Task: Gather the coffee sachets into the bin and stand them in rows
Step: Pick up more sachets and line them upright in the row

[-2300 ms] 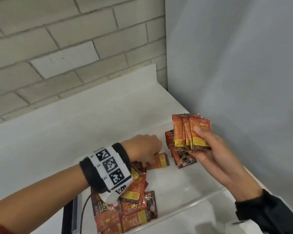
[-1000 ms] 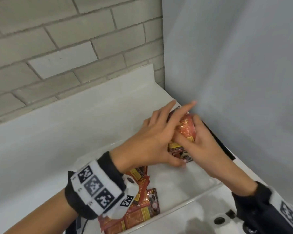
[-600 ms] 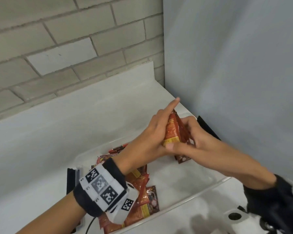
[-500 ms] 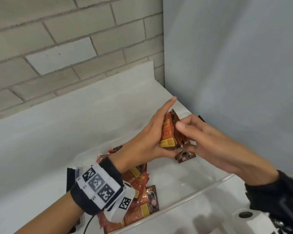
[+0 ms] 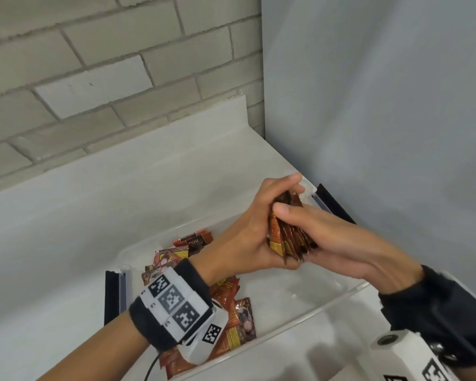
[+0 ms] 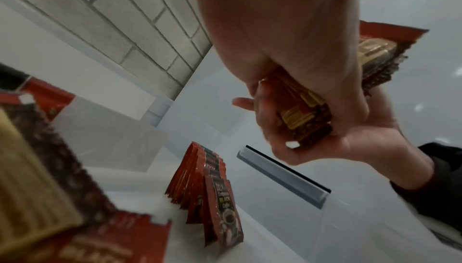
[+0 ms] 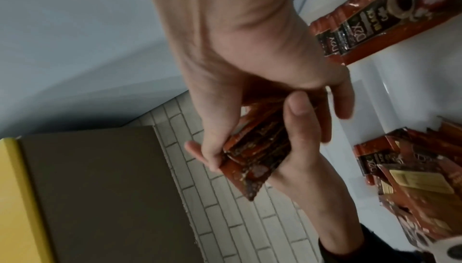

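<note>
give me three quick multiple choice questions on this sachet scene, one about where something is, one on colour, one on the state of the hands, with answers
1. Where does the standing row of sachets sit?
A. on the bin floor, below the hands
B. on the brick wall ledge
C. outside the bin on the counter

2. What is the main colour of the coffee sachets?
A. blue
B. red-brown
C. green

3. How is the bundle of sachets held?
A. lying loose in the bin
B. by the left hand alone
C. between both hands

Answers:
1. A: the left wrist view shows the row upright on the floor of the clear bin.
2. B: every pack is red-brown with yellow panels.
3. C: the left hand and right hand both clasp the bundle above the bin.
</note>
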Demonstrator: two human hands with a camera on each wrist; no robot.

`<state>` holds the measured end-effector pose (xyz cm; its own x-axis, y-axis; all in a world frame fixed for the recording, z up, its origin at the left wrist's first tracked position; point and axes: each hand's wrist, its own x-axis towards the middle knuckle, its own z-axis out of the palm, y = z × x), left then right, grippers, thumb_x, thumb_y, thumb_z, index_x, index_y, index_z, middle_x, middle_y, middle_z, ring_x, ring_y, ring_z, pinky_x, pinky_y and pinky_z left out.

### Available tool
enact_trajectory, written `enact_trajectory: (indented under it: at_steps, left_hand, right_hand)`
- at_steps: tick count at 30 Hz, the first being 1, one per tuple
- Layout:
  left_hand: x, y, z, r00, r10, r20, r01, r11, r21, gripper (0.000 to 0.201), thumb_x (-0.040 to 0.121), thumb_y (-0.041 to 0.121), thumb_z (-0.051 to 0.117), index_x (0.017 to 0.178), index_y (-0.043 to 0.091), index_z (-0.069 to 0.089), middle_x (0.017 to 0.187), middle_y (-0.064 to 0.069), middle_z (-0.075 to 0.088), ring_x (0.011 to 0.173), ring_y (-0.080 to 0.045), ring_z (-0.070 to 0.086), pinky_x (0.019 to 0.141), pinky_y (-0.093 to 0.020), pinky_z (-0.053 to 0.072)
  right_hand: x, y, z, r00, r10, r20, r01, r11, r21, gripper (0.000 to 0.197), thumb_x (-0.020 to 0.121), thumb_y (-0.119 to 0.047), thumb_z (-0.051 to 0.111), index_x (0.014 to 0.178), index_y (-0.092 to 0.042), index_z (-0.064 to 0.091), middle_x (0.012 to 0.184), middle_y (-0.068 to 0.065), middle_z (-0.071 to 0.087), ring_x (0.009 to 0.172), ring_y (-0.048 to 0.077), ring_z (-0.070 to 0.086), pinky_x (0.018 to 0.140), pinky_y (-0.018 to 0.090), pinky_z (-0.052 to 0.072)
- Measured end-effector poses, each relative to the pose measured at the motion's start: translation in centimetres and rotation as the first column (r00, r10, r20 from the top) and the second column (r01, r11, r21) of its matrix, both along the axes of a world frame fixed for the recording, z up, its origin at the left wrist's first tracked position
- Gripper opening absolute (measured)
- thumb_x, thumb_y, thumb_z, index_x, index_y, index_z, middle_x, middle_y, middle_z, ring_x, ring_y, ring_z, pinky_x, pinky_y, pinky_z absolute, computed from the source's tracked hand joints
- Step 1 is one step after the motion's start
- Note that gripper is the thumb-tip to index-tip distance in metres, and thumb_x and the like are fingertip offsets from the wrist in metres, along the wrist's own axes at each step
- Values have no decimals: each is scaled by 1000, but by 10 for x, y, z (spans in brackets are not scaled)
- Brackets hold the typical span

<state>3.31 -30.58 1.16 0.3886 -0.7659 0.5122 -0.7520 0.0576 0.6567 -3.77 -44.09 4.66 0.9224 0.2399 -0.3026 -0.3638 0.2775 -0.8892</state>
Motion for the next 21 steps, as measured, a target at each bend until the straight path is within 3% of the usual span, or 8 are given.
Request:
enact_trajectory:
  at_steps: [2,4,8,9,12,15,18,21]
  left_hand:
    - [-1,2,-1,998,28,-64,-26,999,33,104,66,27,85,141,43,16,131,-13,41,122,-34,48,100,-47,44]
    - [-4,4,-1,993,39,-115,-34,998,51,95,64,33,85,137,34,24,133,-11,40,125,-32,45,102,-44,43]
    - [-2,-2,1,997,20,-72,-23,999,-43,99,62,14,89,133,9,21,137,-21,36,126,-16,44,102,-26,40]
    - [-1,-3,0,999,23,-29,-25,998,-66,105,61,15,90,137,11,17,140,-22,32,124,-18,44,101,-24,40]
    - [2,-5,-2,997,24,72,-17,995,-97,124,60,25,89,147,37,1,147,-15,20,120,-35,46,100,-30,43]
    - [0,-4,-2,992,19,121,-15,999,-33,99,63,35,86,141,47,25,147,-11,19,124,-26,42,101,-38,43]
    - [-5,-6,-4,988,59,146,-70,995,73,72,68,43,80,129,30,43,142,-3,30,129,-22,37,99,-50,40]
    - [-7,-12,0,997,35,69,-38,998,47,66,68,38,80,121,23,42,129,0,37,120,-24,44,95,-47,43]
  right_hand:
    - [-1,-1,1,999,-44,3,44,999,-14,50,67,-42,63,111,-20,54,80,-7,72,81,4,70,61,18,53]
    - [-2,-2,1,997,-70,16,70,997,-28,56,66,-39,64,118,-20,52,89,-3,71,85,8,71,65,21,54]
    - [-5,-5,-2,999,-35,38,38,997,-68,59,77,-34,78,127,-22,48,111,2,67,105,11,67,79,24,55]
    - [-6,-6,-4,999,-13,45,17,996,-83,64,75,-32,78,130,-23,46,115,2,67,109,12,66,83,26,55]
    - [-6,-8,-6,999,2,41,1,998,-64,69,71,-26,76,132,-25,43,117,2,67,112,13,65,89,32,55]
    - [-7,-7,-3,999,-5,51,6,1000,-24,56,71,-10,63,124,-18,46,100,9,65,94,11,68,72,27,56]
    - [-8,-4,-1,997,-54,61,56,998,-42,44,66,-4,53,109,-9,45,86,7,55,73,4,63,56,21,49]
    - [-9,-3,-3,996,-41,76,51,990,-132,52,68,-13,61,118,-11,45,103,6,58,87,-2,66,66,17,51]
